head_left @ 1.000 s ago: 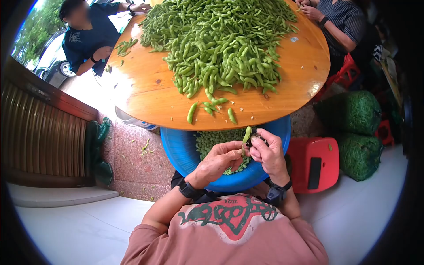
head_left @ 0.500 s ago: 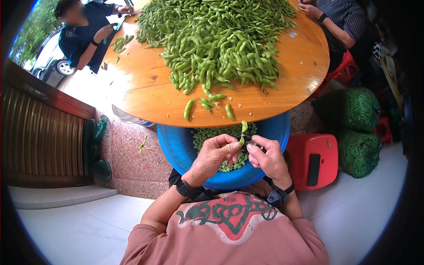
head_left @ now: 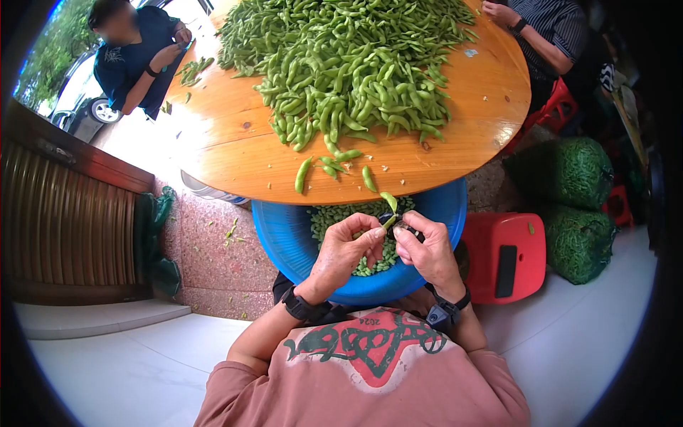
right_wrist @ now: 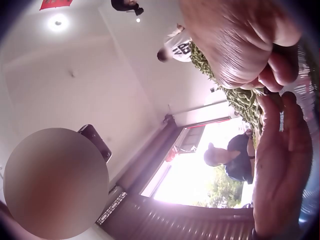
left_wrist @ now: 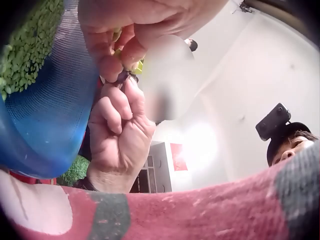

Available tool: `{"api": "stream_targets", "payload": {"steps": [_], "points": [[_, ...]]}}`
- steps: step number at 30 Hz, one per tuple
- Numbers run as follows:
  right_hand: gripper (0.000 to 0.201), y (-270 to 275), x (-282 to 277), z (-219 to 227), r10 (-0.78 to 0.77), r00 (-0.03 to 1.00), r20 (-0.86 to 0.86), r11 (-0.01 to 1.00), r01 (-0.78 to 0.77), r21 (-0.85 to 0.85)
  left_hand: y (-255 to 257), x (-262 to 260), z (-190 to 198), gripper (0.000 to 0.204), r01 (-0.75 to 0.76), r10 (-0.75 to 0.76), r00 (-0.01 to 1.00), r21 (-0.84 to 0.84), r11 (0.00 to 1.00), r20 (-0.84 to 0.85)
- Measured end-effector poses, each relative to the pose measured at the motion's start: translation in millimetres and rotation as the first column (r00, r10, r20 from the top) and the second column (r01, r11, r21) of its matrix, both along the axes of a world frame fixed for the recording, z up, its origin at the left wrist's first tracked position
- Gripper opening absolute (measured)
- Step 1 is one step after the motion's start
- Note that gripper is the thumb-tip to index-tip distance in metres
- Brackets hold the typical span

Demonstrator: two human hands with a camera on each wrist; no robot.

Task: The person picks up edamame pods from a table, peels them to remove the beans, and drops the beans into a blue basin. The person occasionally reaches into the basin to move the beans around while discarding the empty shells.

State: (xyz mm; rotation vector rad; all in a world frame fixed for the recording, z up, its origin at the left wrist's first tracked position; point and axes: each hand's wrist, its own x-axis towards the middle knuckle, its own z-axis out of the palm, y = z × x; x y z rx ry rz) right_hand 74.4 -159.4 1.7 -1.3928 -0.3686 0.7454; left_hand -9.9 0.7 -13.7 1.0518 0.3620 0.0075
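Observation:
Over the blue basin point(head_left: 274, 235), the two hands meet around one green soybean pod point(head_left: 388, 202). The left hand point(head_left: 343, 249) pinches its lower end between thumb and fingers, and its upper part sticks out above the fingertips. A small black tool point(head_left: 396, 219) is gripped in the right hand point(head_left: 430, 255), right against the pod. Fingers hide most of this tool, so I cannot tell its kind. Shelled green beans point(head_left: 327, 222) lie in the basin under the hands; in the left wrist view the beans point(left_wrist: 31, 50) show beside the left hand point(left_wrist: 150, 22).
A big heap of pods point(head_left: 348, 71) covers the middle of the wooden table point(head_left: 213, 160), with a few loose pods point(head_left: 302, 175) near its front edge. On the right are a red stool point(head_left: 525, 249) and green net sacks point(head_left: 580, 242). Two people sit across the table.
The pod came away from the black tool, then tipped over to the left between the hands. Both hands stay close together over the basin. The person at left brought their hands together.

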Motion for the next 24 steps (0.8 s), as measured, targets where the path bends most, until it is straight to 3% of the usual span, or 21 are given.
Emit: {"api": "stream_targets", "payload": {"steps": [7, 14, 17, 19, 20, 22, 24], "points": [[0.014, 0.6, -2.6, -3.2, 0.05, 0.98, -0.194, 0.996, -0.036, 0.079, 1.7, -0.9, -1.9, 0.014, -0.039, 0.037, 0.999, -0.047, 0.998, -0.037], [0.011, 0.8, -0.5, 1.5, 0.06, 0.986, -0.156, 0.995, -0.047, 0.089, 0.7, 0.2, 1.8, 0.014, -0.048, 0.05, 0.997, 0.026, 0.999, -0.06], [0.01, 0.0, 1.6, 4.8, 0.052, 0.997, -0.06, 0.998, -0.051, 0.03, 2.8, -1.0, -1.0, 0.014, -0.017, 0.018, 0.998, 0.021, 1.0, -0.063], [0.011, -4.6, 5.2, 2.6, 0.107, 0.99, -0.092, 0.991, -0.099, 0.086, 5.6, -2.2, -3.0, 0.014, 0.056, -0.092, 0.992, -0.351, 0.935, -0.086], [0.011, -7.2, 8.0, 2.3, 0.106, 0.99, -0.092, 0.991, -0.098, 0.087, 6.2, -2.3, -4.7, 0.014, 0.057, -0.093, 0.992, -0.351, 0.935, -0.087], [0.013, -11.6, 12.5, 1.6, 0.214, 0.941, -0.261, 0.961, -0.154, 0.229, 6.4, -2.7, -7.5, 0.015, 0.166, -0.179, 0.984, -0.438, 0.884, 0.013], [0.013, -10.7, 9.7, 5.0, 0.18, 0.957, -0.23, 0.975, -0.143, 0.168, 3.5, -1.4, 0.6, 0.013, 0.135, -0.161, 0.987, -0.407, 0.903, -0.03]]}}
